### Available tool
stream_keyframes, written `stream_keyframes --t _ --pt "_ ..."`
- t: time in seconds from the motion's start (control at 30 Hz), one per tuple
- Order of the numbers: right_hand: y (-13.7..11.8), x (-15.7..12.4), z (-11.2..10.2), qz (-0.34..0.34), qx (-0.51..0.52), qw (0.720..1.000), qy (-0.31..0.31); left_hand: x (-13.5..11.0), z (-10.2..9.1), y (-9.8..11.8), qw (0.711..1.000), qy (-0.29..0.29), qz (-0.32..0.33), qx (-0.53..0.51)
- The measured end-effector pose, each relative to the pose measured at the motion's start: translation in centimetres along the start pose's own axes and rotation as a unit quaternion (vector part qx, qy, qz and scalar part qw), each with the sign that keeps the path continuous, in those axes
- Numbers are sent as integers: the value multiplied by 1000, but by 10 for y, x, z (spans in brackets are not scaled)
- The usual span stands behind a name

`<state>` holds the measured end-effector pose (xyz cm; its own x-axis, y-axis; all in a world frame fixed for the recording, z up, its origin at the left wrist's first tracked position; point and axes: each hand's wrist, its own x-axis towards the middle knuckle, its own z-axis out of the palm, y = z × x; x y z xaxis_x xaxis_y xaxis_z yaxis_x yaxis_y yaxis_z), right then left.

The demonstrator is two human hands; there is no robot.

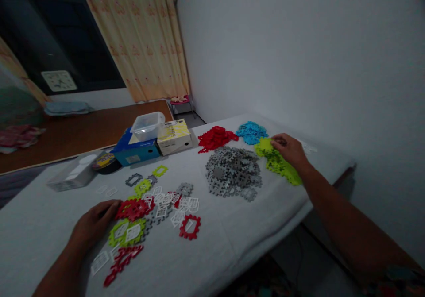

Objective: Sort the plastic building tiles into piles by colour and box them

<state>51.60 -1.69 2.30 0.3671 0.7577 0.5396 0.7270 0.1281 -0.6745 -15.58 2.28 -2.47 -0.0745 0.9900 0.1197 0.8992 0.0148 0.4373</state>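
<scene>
Looking across the white cloth-covered worktop (226, 239), past heaped grey toothed plastic pieces (232, 173). Over to a smaller lime-green toothed plastic heap (285, 167), touched by the bunched right hand (289, 149). Well apart, with the left hand (94, 221) half-curled, touching red toothed plastic pieces (134, 209). Can't tell about grip in either.

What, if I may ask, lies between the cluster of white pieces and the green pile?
Chiefly the grey pile, as the head view shows: it sits between the white pieces and the green pile.
</scene>
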Motion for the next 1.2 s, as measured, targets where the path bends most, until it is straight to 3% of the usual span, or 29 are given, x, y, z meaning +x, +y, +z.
stream_keyframes --t 0.07,0.17,0.3,0.47,0.73,0.93,1.1,1.2 --pt "34 2 -23 47 -32 998 -3 0 0 1 1000 -1 -11 0" --pt "60 -5 -34 86 -70 993 -34 0 0 1 1000 -2 -23 1" --pt "69 -15 -29 95 -131 986 -33 -1 0 4 1000 10 -17 0" --pt "63 -22 -27 76 -188 979 11 -2 -2 7 1000 10 -11 9" --pt "-7 -24 -11 -38 -204 978 29 -5 -1 11 999 -20 1 25" --pt "-38 -16 1 -79 -252 959 -102 -3 3 2 1000 -15 15 16" --pt "-91 -38 26 -146 -124 977 -90 -6 9 3 999 13 31 2" --pt "-141 -61 62 -236 -25 952 -194 -10 13 6 998 29 55 -13"
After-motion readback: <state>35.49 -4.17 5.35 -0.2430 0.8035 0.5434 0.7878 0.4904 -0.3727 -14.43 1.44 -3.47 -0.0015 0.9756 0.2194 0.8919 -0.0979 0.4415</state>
